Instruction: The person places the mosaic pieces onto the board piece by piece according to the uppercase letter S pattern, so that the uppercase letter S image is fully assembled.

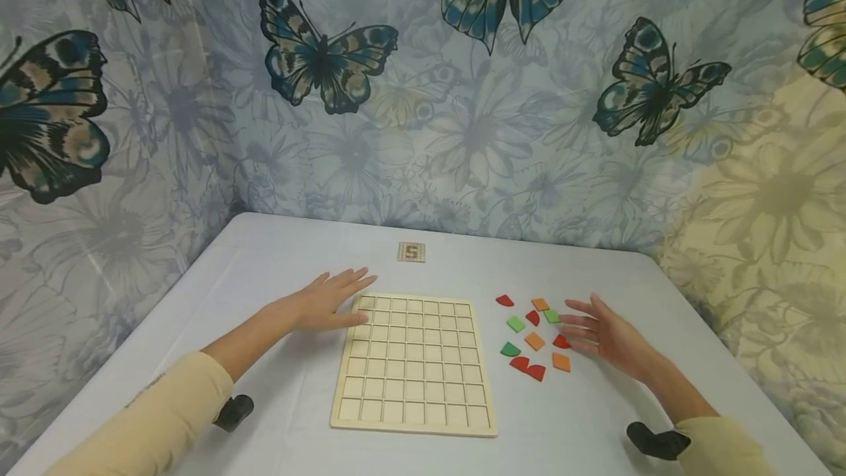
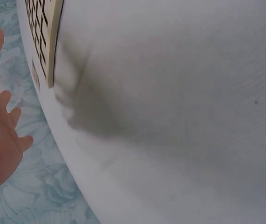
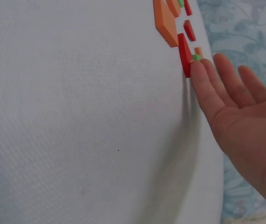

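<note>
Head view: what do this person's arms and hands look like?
The left sleeve is pale yellow, faintly marked; the right sleeve is also pale yellow. A black, rounded device sits by each cuff. The left hand and right hand are gloveless.

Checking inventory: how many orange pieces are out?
3, all right of the board: far piece, cluster's far side; middle piece, mid-cluster; near piece, cluster's near right. The right hand might hide more.
</note>
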The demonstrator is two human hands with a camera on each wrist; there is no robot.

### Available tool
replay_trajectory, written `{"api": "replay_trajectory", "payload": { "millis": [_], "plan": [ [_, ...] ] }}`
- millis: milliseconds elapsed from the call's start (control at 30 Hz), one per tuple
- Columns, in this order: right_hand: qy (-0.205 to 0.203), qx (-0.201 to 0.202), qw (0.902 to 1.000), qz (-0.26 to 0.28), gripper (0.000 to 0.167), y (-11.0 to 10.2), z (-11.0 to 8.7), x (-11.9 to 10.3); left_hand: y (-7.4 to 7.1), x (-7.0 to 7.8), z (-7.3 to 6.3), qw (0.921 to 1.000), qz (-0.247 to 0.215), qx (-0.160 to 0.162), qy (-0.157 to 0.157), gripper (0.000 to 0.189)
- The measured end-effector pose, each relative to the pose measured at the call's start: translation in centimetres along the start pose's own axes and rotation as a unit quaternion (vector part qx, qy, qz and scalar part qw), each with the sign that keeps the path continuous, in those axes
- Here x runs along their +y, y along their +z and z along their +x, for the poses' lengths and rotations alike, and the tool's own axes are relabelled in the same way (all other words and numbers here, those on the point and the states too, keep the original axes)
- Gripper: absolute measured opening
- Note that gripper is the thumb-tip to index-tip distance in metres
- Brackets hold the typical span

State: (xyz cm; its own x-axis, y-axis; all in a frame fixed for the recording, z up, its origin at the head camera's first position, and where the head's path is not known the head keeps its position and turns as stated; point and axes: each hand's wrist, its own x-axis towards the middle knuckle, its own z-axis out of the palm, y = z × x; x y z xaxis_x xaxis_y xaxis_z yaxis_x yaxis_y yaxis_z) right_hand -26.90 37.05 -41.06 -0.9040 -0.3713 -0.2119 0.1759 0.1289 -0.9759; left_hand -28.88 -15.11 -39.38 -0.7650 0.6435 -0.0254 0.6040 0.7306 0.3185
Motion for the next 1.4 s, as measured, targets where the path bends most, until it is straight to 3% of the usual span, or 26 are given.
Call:
{"api": "replay_trajectory", "payload": {
  "millis": [267, 567, 900, 1033, 1167, 1400],
  "plan": [
    [0.030, 0.044, 0.9970, -0.056, 0.074, 0.9, -0.1, 0.2, 1.5, 0.0, -0.1, 0.9997, -0.001, -0.023, -0.007, 0.075],
    [-0.001, 0.093, 0.9903, -0.104, 0.068, 1.3, -0.2, 0.3, 2.7, -0.5, -0.7, 0.9994, -0.006, -0.029, -0.019, 0.076],
    [-0.010, 0.110, 0.9834, -0.144, 0.061, 1.2, 0.4, 0.6, 3.4, -0.6, -0.8, 0.9991, -0.005, -0.038, -0.019, 0.079],
    [-0.001, 0.115, 0.9735, -0.198, 0.061, 1.1, 0.5, 1.1, 3.4, -0.4, -0.9, 0.9988, -0.001, -0.043, -0.025, 0.079],
    [-0.020, 0.107, 0.9622, -0.250, 0.056, 0.9, 0.5, 1.6, 3.5, -0.4, -1.0, 0.9985, 0.001, -0.048, -0.027, 0.079],
    [-0.045, 0.091, 0.9557, -0.276, 0.051, 1.0, 0.6, 2.1, 3.6, -0.6, -1.0, 0.9983, 0.003, -0.049, -0.029, 0.079]
  ]
}}
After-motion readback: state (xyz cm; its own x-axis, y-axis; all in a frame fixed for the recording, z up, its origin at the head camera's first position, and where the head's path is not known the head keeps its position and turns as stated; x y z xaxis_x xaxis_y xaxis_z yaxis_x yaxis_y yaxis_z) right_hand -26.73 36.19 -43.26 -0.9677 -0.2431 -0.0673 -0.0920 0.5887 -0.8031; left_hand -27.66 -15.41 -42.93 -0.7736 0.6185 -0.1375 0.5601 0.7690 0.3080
